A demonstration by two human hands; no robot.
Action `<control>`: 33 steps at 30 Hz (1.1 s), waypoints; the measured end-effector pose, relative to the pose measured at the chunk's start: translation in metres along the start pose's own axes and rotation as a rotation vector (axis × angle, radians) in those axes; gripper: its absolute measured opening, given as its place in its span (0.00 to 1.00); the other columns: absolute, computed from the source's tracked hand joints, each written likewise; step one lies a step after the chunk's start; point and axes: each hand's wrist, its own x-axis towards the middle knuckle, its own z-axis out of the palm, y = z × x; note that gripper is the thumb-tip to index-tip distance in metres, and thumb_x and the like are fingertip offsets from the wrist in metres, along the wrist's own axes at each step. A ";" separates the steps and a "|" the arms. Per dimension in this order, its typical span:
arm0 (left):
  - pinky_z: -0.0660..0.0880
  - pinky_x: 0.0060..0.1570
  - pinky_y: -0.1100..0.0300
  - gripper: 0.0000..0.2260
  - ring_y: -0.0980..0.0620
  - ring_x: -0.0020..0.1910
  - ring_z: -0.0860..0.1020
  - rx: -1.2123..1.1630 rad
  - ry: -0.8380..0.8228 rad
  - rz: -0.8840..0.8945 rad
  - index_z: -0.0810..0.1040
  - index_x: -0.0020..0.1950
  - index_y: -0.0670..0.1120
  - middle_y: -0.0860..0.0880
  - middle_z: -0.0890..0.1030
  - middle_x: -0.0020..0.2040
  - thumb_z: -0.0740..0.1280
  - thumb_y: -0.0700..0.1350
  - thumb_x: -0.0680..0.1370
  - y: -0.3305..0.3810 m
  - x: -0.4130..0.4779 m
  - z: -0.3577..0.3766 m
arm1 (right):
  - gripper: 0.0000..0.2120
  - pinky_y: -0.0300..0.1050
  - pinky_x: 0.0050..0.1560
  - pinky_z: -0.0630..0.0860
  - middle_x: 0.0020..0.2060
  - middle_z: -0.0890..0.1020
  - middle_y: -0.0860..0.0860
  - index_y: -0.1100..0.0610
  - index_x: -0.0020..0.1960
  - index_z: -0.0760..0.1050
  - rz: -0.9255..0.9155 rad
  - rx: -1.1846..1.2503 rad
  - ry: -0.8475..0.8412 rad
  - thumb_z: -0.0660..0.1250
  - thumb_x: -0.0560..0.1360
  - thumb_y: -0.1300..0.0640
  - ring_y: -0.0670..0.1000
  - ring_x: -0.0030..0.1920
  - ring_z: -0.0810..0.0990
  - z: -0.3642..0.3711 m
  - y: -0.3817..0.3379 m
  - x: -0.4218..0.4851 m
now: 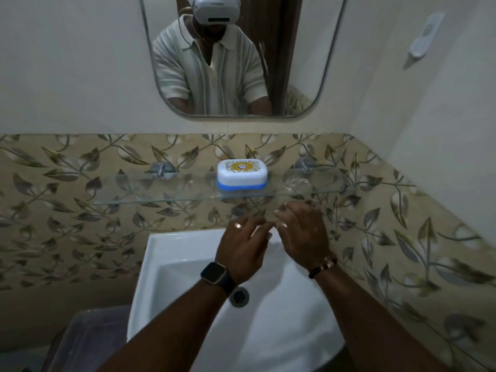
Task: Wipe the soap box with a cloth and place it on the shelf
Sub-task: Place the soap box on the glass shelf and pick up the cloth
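Splaying fingers (238, 225), left hand (241, 251) and right hand (304, 237) seem empty.

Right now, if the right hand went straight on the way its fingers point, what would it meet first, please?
Most likely the front edge of the glass shelf, just right of the soap box. Depth is unclear, so the right hand might pass beneath it to the tiled wall.

Dark watch (214, 273) with a square face on left wrist, 1 ring (238, 225) on left hand (243, 248). Bead bracelet (323, 267) on right wrist. Bare forearms. Reflected: pale striped shirt (209, 71) with collar and short sleeves, white headset (216, 9).
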 end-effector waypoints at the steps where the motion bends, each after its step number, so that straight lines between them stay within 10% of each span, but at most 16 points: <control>1: 0.73 0.50 0.50 0.14 0.42 0.53 0.76 -0.012 -0.078 -0.004 0.79 0.65 0.44 0.44 0.82 0.58 0.65 0.43 0.80 0.005 -0.005 0.011 | 0.12 0.58 0.59 0.74 0.58 0.80 0.58 0.57 0.62 0.76 -0.018 -0.017 -0.055 0.67 0.79 0.57 0.61 0.59 0.79 -0.001 0.003 -0.010; 6: 0.72 0.65 0.48 0.21 0.40 0.65 0.75 -0.018 -0.376 -0.099 0.71 0.74 0.45 0.44 0.77 0.69 0.64 0.44 0.80 0.016 -0.003 0.058 | 0.19 0.54 0.67 0.72 0.65 0.78 0.58 0.61 0.69 0.74 0.093 -0.117 -0.391 0.62 0.79 0.61 0.59 0.67 0.75 -0.011 0.029 -0.048; 11: 0.39 0.78 0.47 0.27 0.45 0.82 0.51 0.086 -0.697 -0.074 0.54 0.82 0.46 0.46 0.54 0.83 0.57 0.49 0.84 0.010 0.007 0.103 | 0.33 0.56 0.78 0.58 0.79 0.60 0.59 0.62 0.79 0.57 0.285 -0.105 -0.733 0.62 0.76 0.64 0.57 0.79 0.58 -0.002 0.047 -0.061; 18: 0.40 0.80 0.48 0.33 0.46 0.82 0.47 0.096 -0.838 -0.089 0.49 0.83 0.44 0.45 0.49 0.84 0.62 0.49 0.82 0.006 0.009 0.164 | 0.41 0.53 0.80 0.44 0.80 0.39 0.54 0.57 0.81 0.38 0.432 -0.094 -0.919 0.62 0.81 0.49 0.54 0.81 0.40 0.034 0.063 -0.090; 24: 0.71 0.67 0.50 0.26 0.43 0.77 0.64 -0.021 -0.903 -0.280 0.61 0.80 0.48 0.46 0.61 0.81 0.62 0.40 0.82 0.011 0.006 0.196 | 0.26 0.48 0.79 0.52 0.79 0.60 0.54 0.57 0.79 0.58 0.526 0.010 -0.946 0.58 0.83 0.61 0.54 0.79 0.57 0.054 0.079 -0.113; 33: 0.75 0.52 0.51 0.15 0.44 0.65 0.73 0.065 -0.835 -0.272 0.76 0.64 0.46 0.45 0.78 0.64 0.59 0.38 0.79 0.024 0.025 0.205 | 0.12 0.53 0.52 0.83 0.49 0.85 0.60 0.64 0.53 0.83 0.407 -0.020 -0.765 0.74 0.70 0.68 0.60 0.52 0.84 0.056 0.085 -0.108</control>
